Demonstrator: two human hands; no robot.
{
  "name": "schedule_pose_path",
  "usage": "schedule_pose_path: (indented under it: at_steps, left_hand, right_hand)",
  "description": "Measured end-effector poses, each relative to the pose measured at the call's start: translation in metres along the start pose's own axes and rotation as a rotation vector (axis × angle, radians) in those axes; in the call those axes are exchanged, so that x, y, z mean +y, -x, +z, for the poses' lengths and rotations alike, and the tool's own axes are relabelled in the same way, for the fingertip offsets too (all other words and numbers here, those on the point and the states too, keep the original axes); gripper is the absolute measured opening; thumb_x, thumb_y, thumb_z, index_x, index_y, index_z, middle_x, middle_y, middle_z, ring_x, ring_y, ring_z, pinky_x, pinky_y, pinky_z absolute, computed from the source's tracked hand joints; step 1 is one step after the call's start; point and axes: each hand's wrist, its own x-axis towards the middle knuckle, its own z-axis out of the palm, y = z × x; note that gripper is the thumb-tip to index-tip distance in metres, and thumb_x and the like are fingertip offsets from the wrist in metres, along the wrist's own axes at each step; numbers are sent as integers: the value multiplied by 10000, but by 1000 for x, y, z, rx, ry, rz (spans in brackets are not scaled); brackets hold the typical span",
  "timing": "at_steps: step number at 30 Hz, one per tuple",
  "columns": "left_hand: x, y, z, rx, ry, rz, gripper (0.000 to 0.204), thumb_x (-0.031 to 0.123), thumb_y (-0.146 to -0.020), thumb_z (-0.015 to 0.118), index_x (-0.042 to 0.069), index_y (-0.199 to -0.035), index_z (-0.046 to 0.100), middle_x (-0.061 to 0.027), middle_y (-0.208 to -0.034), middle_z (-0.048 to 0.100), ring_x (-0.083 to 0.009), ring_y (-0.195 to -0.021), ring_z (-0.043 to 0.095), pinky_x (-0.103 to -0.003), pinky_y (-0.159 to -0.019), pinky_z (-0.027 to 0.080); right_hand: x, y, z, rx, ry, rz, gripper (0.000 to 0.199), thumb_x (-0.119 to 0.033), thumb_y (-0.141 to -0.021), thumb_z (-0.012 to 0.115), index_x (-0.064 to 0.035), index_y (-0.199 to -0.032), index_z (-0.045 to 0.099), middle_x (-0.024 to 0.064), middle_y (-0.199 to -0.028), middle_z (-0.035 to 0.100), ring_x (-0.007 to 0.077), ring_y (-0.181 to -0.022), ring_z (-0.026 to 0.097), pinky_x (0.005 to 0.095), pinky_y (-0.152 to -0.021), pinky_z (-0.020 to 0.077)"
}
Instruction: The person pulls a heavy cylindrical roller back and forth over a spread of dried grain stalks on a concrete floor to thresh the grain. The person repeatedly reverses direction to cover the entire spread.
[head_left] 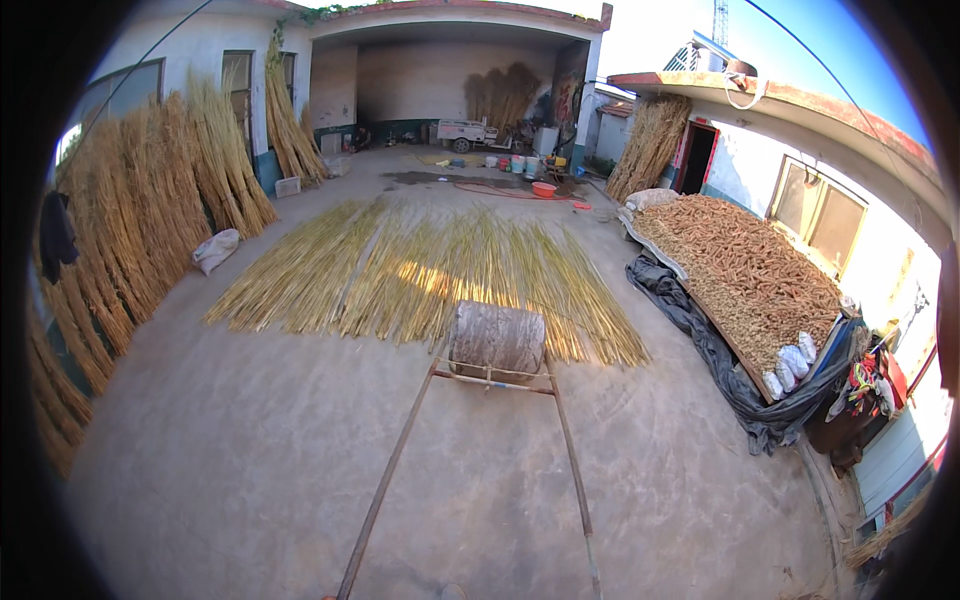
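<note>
The stone roller [496,340] lies straight ahead, far from the person, its long axis running left to right at the near edge of the spread reeds [420,270]. Two handle poles [390,480] run back toward the near edge. Neither hand shows, so I cannot tell either grip.

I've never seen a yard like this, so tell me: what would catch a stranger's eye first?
Dead centre, a heavy stone roller in a two-pole metal frame sits at the near edge of a wide mat of yellow reeds spread on the concrete. To the right lies a long heap of corn cobs; reed bundles lean along the left wall.
</note>
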Motion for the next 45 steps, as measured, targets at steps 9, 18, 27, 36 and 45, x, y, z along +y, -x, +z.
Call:
schedule_pose_path:
  at_steps: [9,18,27,36,45]
  left_hand:
    - [-18,16,-4,90,178,48,372,117,-674,580,-60,-1000,548,-179,-731,588,-270,-634,591,-393,-501,482]
    - [-30,-22,-6,75,203,-22,291,104,-671,556,-87,-890,570,-116,-622,555,-209,-495,546,-364,-406,441]
    - [-20,-72,-41,101,73,5,298,112,-672,558,-75,-905,565,-143,-678,579,-242,-607,581,-371,-509,473]
    - [-5,-161,-97,168,-16,88,384,163,-662,574,-77,-961,550,-241,-805,599,-358,-756,601,-418,-620,481]
    - [90,-222,-134,27,-189,79,341,192,-665,532,-34,-915,584,-241,-785,600,-370,-699,599,-423,-588,481]
  right_hand:
    - [-23,23,-4,7,-42,54,543,-450,-900,286,2,-940,584,273,-915,578,441,-888,546,509,-758,428]
    - [-30,6,10,-35,-136,102,533,-457,-899,290,-6,-973,565,265,-860,584,422,-800,564,505,-668,439]
    - [-75,-10,28,-67,-256,161,526,-463,-898,294,-14,-1006,546,258,-805,589,404,-713,582,502,-578,449]
    - [-156,-60,13,-68,-232,152,524,-463,-898,297,-14,-1026,535,255,-787,590,395,-680,588,498,-542,453]
    - [-226,-159,-20,-54,-140,74,523,-455,-900,298,-6,-1029,533,258,-814,585,399,-715,578,496,-574,450]
